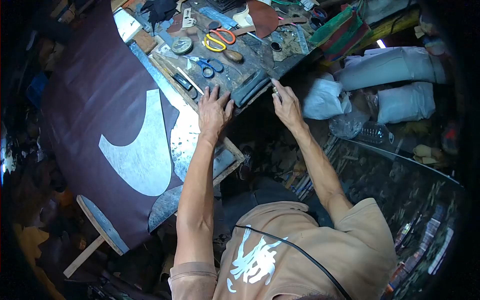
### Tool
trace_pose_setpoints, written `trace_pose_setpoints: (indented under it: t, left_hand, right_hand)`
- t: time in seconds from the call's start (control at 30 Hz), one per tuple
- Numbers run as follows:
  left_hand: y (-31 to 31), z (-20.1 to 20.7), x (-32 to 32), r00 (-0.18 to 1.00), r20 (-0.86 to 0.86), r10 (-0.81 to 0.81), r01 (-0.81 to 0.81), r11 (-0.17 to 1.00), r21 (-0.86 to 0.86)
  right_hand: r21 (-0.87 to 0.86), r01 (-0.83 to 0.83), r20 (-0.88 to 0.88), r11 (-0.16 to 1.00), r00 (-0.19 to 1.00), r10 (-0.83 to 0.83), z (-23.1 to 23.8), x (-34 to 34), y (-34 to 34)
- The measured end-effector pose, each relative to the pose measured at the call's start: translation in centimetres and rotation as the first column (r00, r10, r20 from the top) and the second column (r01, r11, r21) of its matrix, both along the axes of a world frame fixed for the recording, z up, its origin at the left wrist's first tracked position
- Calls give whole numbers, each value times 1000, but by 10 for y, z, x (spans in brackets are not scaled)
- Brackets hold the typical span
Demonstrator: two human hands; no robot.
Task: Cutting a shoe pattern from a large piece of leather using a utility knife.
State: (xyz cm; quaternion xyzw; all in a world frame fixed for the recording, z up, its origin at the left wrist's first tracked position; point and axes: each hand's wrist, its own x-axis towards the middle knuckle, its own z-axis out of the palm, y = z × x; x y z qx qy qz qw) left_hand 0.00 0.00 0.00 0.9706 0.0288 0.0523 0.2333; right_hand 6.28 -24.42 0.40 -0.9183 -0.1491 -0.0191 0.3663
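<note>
My left hand (215, 112) lies with its fingers spread on the near edge of the worktable, holding nothing. Beside its thumb is a long dark block (251, 89) along the table's edge. At the block's far right end, my right hand (288, 103) is closed around a small, thin thing with a metallic glint; its kind is too hidden to tell. Left of my hands spreads a large dark maroon leather sheet (100, 100), and a curved pale grey template piece (142, 155) rests on it. A small black tool (184, 84) lies just beyond my left fingers.
Blue-handled scissors (207, 66), scissors with orange and yellow handles (220, 40), a round tin (182, 45) and a wooden-handled tool (233, 56) lie on the worktable. White wrapped bundles (390, 70) and a clear plastic bottle (374, 132) are at the right. A glass-like panel (400, 170) stands near my right elbow.
</note>
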Motion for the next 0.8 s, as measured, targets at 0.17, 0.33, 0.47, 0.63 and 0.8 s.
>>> trace_pose_setpoints:
  t: [0.17,0.33,0.47,0.63,0.8]
  left_hand:
    - [2,-4,5,1000,10,-18,18,1000,2]
    - [0,-3,5,1000,24,-14,14,1000,-1]
    - [3,-6,3,1000,8,0,0,1000,-14]
    - [-3,0,4,1000,1,-8,7,1000,7]
    - [-1,-1,2,1000,-3,-5,5,1000,11]
  right_hand:
    - [-190,-55,173,980,981,89,-9,-11,7]
    - [-150,-14,139,989,990,35,-6,-9,15]
    - [-166,-200,159,966,961,226,-9,-33,25]
    - [-181,31,89,983,996,-15,-3,-11,13]
    - [-164,-80,129,983,986,101,-1,-13,13]
